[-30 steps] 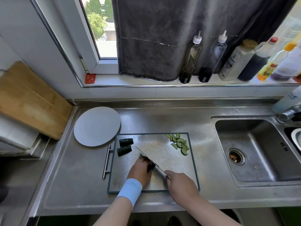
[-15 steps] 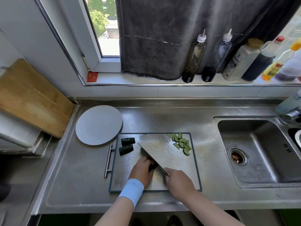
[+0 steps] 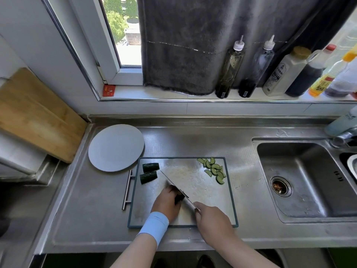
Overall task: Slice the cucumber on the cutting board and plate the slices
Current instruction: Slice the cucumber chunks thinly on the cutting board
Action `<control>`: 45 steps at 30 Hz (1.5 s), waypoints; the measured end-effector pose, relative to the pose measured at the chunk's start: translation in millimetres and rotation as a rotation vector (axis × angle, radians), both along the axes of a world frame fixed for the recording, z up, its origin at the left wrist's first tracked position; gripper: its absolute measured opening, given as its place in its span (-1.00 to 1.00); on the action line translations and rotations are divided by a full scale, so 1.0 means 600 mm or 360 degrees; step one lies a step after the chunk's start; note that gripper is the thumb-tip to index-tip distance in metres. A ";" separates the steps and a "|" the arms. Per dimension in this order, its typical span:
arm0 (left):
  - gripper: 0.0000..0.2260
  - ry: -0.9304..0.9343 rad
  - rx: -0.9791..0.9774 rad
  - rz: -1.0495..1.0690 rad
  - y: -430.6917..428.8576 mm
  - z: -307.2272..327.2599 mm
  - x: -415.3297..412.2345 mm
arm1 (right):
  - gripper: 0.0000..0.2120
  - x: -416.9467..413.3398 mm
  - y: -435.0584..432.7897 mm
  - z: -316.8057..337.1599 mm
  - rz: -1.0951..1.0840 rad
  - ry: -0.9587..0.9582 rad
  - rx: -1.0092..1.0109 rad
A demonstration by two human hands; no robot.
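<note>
We find the cucumber piece (image 3: 178, 198) near the middle of the steel cutting board (image 3: 193, 176), dark-skinned and mostly hidden under the left grip (image 3: 167, 203). That hand's fingers are curled over the piece and hold it down on the board. The knife (image 3: 173, 185) lies diagonally across the board, its blade touching the right side of the piece and those fingertips. The right grip (image 3: 212, 219) is closed round the knife's handle, which the hand hides from us. A light blue wristband (image 3: 153, 225) sits on the left wrist.

Two cucumber chunks (image 3: 151, 167) lie side by side in the board's far left corner, just beyond the blade's tip. A loose pile of slices (image 3: 213, 170), pale green half-moons, rests in the far right corner, well apart from both hands.

The board lies on a steel counter (image 3: 87, 209), with a bar handle (image 3: 127, 187) along its left edge. A round grey plate (image 3: 116, 147) sits on the counter just beyond the board's far left corner, with nothing on it. Left of the plate a wooden board (image 3: 36, 117) leans against the wall. To the right we see the sink (image 3: 301, 180) and its drain (image 3: 281, 186). On the windowsill behind, a row of bottles (image 3: 229, 68) stands before a dark grey towel (image 3: 193, 45).
</note>
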State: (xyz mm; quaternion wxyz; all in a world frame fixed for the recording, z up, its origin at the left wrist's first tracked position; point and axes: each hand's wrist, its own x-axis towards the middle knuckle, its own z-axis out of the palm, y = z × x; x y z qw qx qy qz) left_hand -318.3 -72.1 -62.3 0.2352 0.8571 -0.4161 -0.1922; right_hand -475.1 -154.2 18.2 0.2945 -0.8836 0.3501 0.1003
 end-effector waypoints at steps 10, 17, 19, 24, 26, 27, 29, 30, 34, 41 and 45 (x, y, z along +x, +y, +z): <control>-0.77 0.0005 -0.0045 0.0021 0.002 -0.002 -0.001 | -0.74 0.003 -0.007 -0.004 -0.0015 0.0038 0.0045; -0.78 0.0007 -0.0019 0.0012 0.004 -0.006 -0.002 | -0.76 0.029 -0.020 -0.022 -0.0057 0.0050 0.0170; -0.78 0.0013 -0.0017 0.0014 0.003 -0.007 -0.001 | -0.76 0.034 -0.021 -0.026 -0.0053 0.0051 0.0167; -0.79 0.0005 -0.0017 0.0032 0.005 -0.010 -0.001 | -0.77 0.036 -0.018 -0.022 -0.0036 0.0020 0.0159; -0.79 0.0006 -0.0024 0.0047 0.006 -0.012 -0.002 | -0.77 0.029 -0.013 -0.019 -0.0034 0.0009 0.0131; -0.79 0.0012 -0.0029 0.0054 0.006 -0.013 -0.003 | -0.78 0.023 -0.011 -0.018 -0.0035 0.0000 0.0121; -0.77 0.0027 -0.0017 0.0067 0.005 -0.013 -0.002 | -0.78 0.011 -0.006 -0.015 -0.0035 -0.0011 0.0096; -0.77 0.0025 -0.0009 0.0065 0.006 -0.013 -0.002 | -0.78 0.007 -0.004 -0.012 -0.0032 -0.0005 0.0076; -0.76 0.0021 -0.0016 0.0036 0.007 -0.015 0.000 | -0.78 -0.006 -0.002 -0.005 -0.0030 0.0032 0.0033; -0.76 0.0021 -0.0041 0.0055 0.007 -0.016 -0.001 | -0.78 0.002 -0.004 -0.005 -0.0017 0.0026 0.0060; -0.77 0.0001 -0.0064 0.0042 0.008 -0.018 -0.002 | -0.77 0.022 -0.010 -0.017 -0.0029 0.0081 0.0141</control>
